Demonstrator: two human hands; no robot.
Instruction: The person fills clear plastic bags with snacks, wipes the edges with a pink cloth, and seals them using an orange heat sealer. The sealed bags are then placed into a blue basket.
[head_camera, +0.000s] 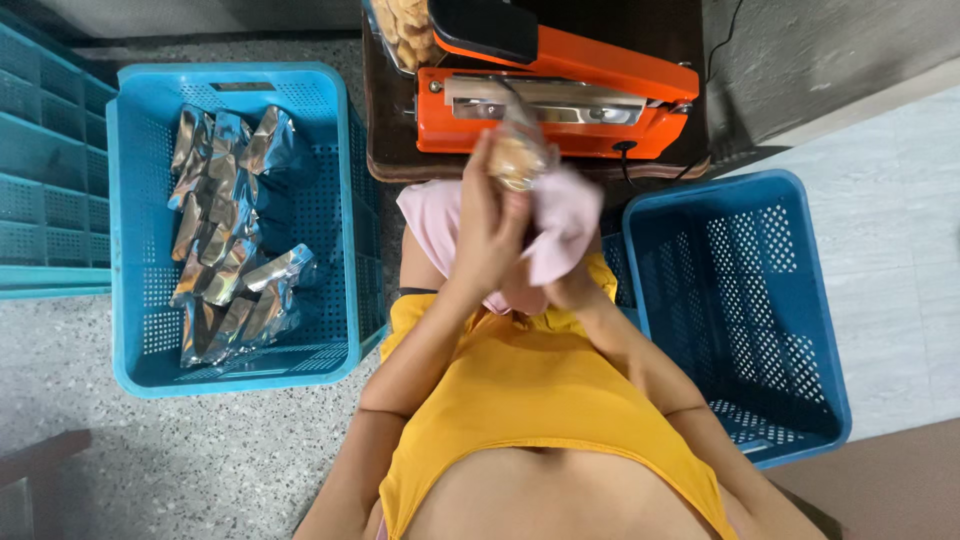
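My left hand (487, 225) grips a small clear bag of round biscuits (520, 158) just in front of the orange heat sealer (560, 95), which stands on a dark wooden table (385, 150). My right hand (556, 290) is mostly hidden under a pink cloth (565, 220) that it holds against the bag. Both hands are blurred with motion. The bag's top reaches toward the sealer's metal jaw (545, 98).
A blue crate (135, 220) on my left holds several sealed silver pouches (230, 230). Another blue crate (735, 310) on my right has nothing visible in it. A clear container of biscuits (405, 30) stands behind the sealer. More blue crates (45, 160) are stacked far left.
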